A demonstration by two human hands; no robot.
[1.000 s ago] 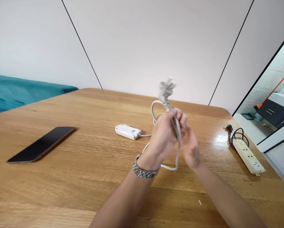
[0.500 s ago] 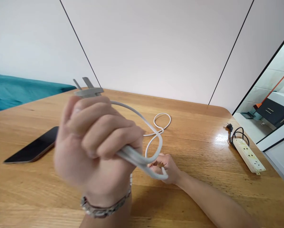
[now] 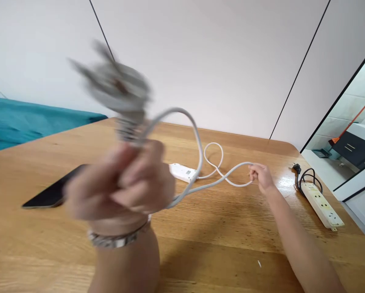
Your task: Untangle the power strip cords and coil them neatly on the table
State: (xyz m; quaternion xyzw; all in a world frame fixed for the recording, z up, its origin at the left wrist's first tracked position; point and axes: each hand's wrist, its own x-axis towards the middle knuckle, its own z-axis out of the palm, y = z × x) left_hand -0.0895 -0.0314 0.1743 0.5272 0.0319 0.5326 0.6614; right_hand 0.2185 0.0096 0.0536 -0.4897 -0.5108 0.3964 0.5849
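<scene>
White wall panels point(image 3: 200, 53) stand behind the wooden table point(image 3: 215, 264), and from my remote seat I see its far edge running along them to a rounded far-right corner; the near edge falls outside my view. My left hand point(image 3: 123, 187), a metal watch band point(image 3: 118, 241) at the wrist, hangs raised over the left half of the table, fingers closed around the neck of a grey plug point(image 3: 125, 91) whose prongs point up and left. Blur on hand and plug keeps me from placing each finger or making out the prongs' exact shape. My right hand point(image 3: 261, 176), toward the far-right corner, has its fingers pinched on a bend of the grey cable point(image 3: 200, 152); I cannot tell whether it touches the wood. Between the hands I have a wide span of table, crossed by the cable's loops, which lead to a white power strip point(image 3: 182, 172) lying mid-table, its left end hidden behind my left hand. Toward the right edge my room narrows: a second power strip point(image 3: 321, 204) lies there, its black plug point(image 3: 296, 167) near its far end. Nearer the left edge, a dark smartphone point(image 3: 49, 190) is partly covered by the left hand, and teal fabric point(image 3: 32, 122) past that edge is cut off by my view.
</scene>
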